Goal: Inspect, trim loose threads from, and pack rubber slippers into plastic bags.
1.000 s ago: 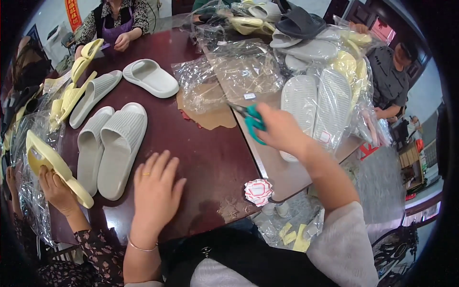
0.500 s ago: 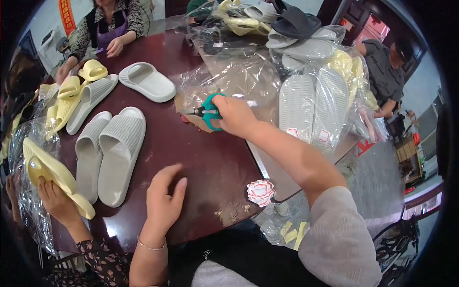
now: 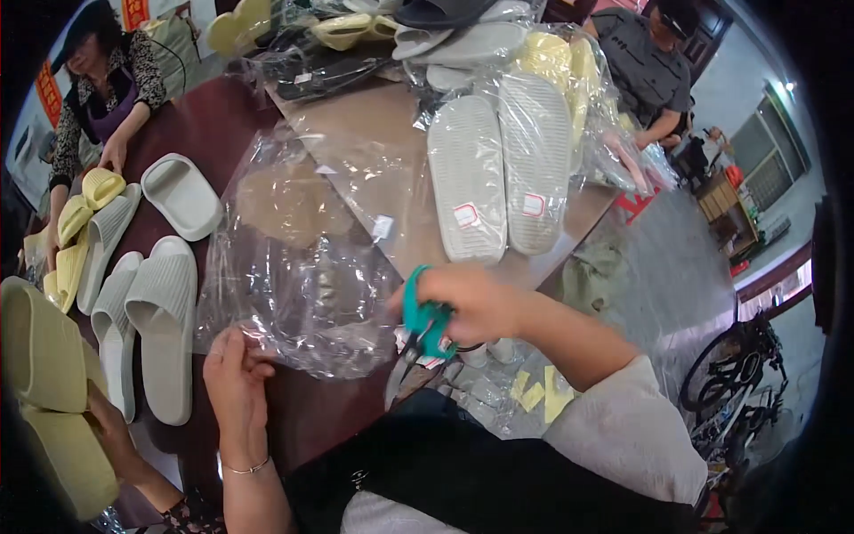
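Note:
My left hand (image 3: pixel 233 392) pinches the near edge of a large clear plastic bag (image 3: pixel 289 311) that lies spread over the table. My right hand (image 3: pixel 476 301) grips scissors (image 3: pixel 427 327) by their teal handles, beside the bag's right side. The dark blades point down and toward me; whether they are apart I cannot tell. A pair of light grey slippers (image 3: pixel 165 356) stands just left of the bag, with a single white slipper (image 3: pixel 182 198) farther back. Part of the white-and-red label stack shows behind the scissors.
Bagged grey slippers (image 3: pixel 467 178) lie on brown cardboard (image 3: pixel 382 120), a slipper pile behind them. At the lower left a co-worker's hand (image 3: pixel 111 427) holds yellow slippers (image 3: pixel 53 392). Two other people sit at the far left and far right. Yellow scraps (image 3: pixel 556 392) lie on the floor.
My right hand has brought the scissors nearer, their blades swinging from leftward to downward. My left hand, empty before, now holds the bag. The co-worker's yellow slippers have been raised. The view has shifted.

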The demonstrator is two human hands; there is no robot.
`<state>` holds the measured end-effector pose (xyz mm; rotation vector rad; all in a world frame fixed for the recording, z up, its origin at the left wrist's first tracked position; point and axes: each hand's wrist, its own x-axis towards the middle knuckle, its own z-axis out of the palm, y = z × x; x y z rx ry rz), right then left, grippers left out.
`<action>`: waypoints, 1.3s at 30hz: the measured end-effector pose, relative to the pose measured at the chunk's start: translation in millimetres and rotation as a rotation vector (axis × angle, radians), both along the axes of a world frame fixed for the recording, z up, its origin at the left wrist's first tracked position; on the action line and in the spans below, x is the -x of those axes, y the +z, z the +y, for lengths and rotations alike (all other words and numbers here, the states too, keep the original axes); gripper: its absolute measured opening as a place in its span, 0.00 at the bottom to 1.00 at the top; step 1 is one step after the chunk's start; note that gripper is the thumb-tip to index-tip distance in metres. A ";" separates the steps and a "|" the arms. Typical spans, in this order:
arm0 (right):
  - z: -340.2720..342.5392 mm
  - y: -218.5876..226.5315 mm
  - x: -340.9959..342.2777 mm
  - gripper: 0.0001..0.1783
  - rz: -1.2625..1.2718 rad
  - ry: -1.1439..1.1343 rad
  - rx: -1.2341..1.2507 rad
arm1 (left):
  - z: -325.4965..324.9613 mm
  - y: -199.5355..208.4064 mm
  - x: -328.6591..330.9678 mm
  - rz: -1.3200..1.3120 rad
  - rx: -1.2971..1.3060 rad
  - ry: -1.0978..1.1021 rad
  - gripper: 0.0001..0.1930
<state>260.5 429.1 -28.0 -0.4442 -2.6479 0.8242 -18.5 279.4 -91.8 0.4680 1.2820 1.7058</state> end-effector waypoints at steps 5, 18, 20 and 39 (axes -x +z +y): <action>9.0 4.4 -72.3 0.15 0.452 -0.736 0.076 | 0.6 -1.7 3.7 -0.013 0.031 0.085 0.11; 58.9 -44.3 -142.1 0.20 0.717 -1.213 0.610 | 64.1 11.8 -19.2 -0.248 -0.130 0.048 0.13; 67.5 -47.8 -139.3 0.20 0.725 -1.148 0.618 | 72.3 18.8 -34.5 -0.353 0.022 -0.012 0.13; -23.2 22.1 2.6 0.22 0.449 -0.441 -0.012 | 68.4 49.1 -69.5 -0.265 -0.216 -0.289 0.31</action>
